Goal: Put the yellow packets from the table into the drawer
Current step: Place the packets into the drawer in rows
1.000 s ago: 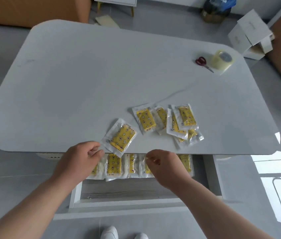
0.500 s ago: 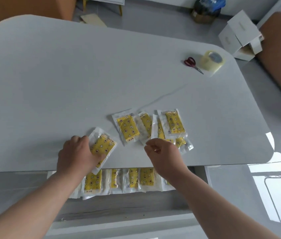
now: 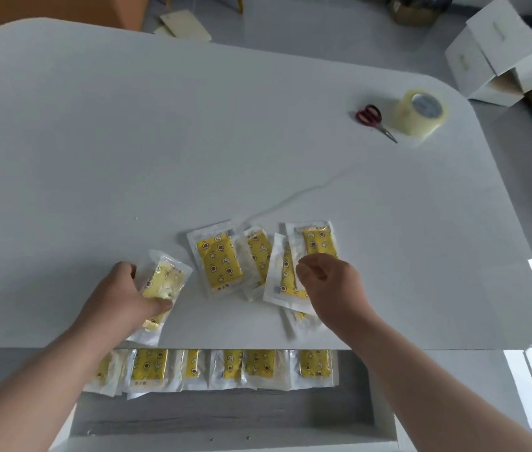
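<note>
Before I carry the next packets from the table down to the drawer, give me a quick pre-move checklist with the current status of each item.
1. Drawer open below the table edge: ok.
2. Left hand gripping the leftmost packet: ok, fingers wrap it.
3. Right hand gripping a packet from the pile: cannot tell, fingertips are over it but closure is unclear.
4. Free space in the drawer in front of the packet row: ok.
5. Scissors and tape roll away from the path: ok, at the far right corner.
</note>
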A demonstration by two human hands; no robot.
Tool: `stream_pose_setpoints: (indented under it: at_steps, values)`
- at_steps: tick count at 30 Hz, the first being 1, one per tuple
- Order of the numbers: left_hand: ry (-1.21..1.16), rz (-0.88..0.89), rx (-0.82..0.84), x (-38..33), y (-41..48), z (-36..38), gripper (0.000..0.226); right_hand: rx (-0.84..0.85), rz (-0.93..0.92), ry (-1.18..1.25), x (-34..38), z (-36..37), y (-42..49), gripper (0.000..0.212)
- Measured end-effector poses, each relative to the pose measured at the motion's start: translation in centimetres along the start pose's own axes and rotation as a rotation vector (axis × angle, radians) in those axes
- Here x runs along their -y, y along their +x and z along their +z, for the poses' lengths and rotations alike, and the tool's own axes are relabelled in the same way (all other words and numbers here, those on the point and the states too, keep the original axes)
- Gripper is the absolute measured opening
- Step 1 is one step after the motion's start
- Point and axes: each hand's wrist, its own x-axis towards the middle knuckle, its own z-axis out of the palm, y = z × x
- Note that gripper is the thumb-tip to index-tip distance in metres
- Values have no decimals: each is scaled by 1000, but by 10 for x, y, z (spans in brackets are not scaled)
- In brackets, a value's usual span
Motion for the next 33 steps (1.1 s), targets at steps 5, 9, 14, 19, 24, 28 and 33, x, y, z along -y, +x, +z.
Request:
stream_pose_setpoints:
  at_steps: [5, 9, 14, 19, 24, 28, 33]
  values:
    - [-393, -81, 11, -34, 6, 22, 48, -64, 59, 31, -11, -18, 27, 11]
    - [-497, -85, -52, -72, 10, 51, 36, -91, 163, -1, -14, -24, 50, 20]
    - [-319, -79, -111, -92, 16, 73, 48, -125, 227, -90, -15, -23, 64, 45]
    - [-110, -189, -216, -105, 8, 78, 79, -56, 314, -251, -14, -20, 69, 56]
    - [-102, -246, -185, -110, 11, 75, 89, -25, 355, -258, -9, -16, 69, 41]
    - [-172, -222, -165, -105, 17, 75, 91, -37, 338, -272, -9, -9, 69, 39]
    - [-125, -215, -142, -103, 20, 71, 89, -46, 336, -136, -11, -5, 59, 20]
